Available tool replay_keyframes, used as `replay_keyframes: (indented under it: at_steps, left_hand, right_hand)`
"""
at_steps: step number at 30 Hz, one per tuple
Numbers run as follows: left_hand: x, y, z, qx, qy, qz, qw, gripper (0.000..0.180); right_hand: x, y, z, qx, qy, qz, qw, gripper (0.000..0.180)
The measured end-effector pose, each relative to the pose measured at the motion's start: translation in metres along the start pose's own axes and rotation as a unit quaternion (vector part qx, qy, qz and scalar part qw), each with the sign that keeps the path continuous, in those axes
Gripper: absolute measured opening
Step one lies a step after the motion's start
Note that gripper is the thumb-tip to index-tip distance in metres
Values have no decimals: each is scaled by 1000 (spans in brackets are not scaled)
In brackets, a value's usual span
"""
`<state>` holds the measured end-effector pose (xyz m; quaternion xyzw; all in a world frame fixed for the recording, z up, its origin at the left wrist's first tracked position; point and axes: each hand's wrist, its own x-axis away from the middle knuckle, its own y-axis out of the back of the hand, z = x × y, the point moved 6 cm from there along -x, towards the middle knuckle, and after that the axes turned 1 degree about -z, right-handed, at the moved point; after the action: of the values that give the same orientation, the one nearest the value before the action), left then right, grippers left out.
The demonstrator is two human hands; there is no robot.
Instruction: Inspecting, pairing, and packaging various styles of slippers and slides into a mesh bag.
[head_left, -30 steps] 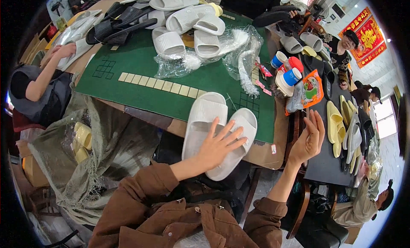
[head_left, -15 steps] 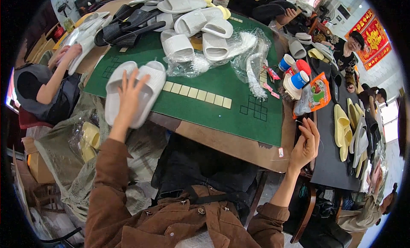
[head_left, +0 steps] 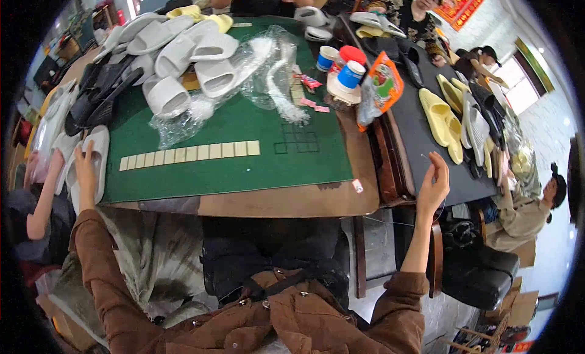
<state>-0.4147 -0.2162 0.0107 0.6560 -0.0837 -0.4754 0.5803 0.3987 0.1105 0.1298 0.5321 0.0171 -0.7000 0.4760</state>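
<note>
At the table's left edge, my left hand (head_left: 86,178) lies on a pair of light grey slide slippers (head_left: 97,148), with its fingers over their straps. Close beside it, a co-worker's hand (head_left: 56,163) is at another pale slipper. My right hand (head_left: 434,186) is raised off the table's right front corner, fingers pinched together. A fine pale tip shows at the fingertips, and a thin thread (head_left: 397,223) trails from that hand; whether the tip is a needle is too small to tell.
A row of cream tiles (head_left: 190,153) lies on the green mat (head_left: 274,180). Behind are heaped grey slippers (head_left: 166,96), black slippers (head_left: 91,104) and clear plastic bags (head_left: 183,123). Blue-and-white tubs (head_left: 350,75) and an orange packet (head_left: 382,89) stand right. Yellow slippers (head_left: 440,123) lie on the black table.
The view has turned to the right. My left hand has moved the grey slippers leftward, away from the tiles and next to the co-worker. My right hand remains raised and pinched.
</note>
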Motion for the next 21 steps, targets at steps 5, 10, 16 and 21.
replay_keyframes:
  at_steps: [5,10,16,21]
  left_hand:
    - [-4,-22,13,-45,-5,7,999,70]
    - [6,-24,-16,-6,42,-49,998,71]
    - [17,31,-130,221,-18,-99,970,53]
    - [33,90,-212,332,-1,-70,941,43]
  right_hand:
    - [-34,-2,-117,101,-54,44,992,28]
    - [-73,-29,-172,263,-71,96,957,43]
    - [-93,-49,-177,426,54,166,888,16]
    - [-77,-41,-127,354,129,218,900,15]
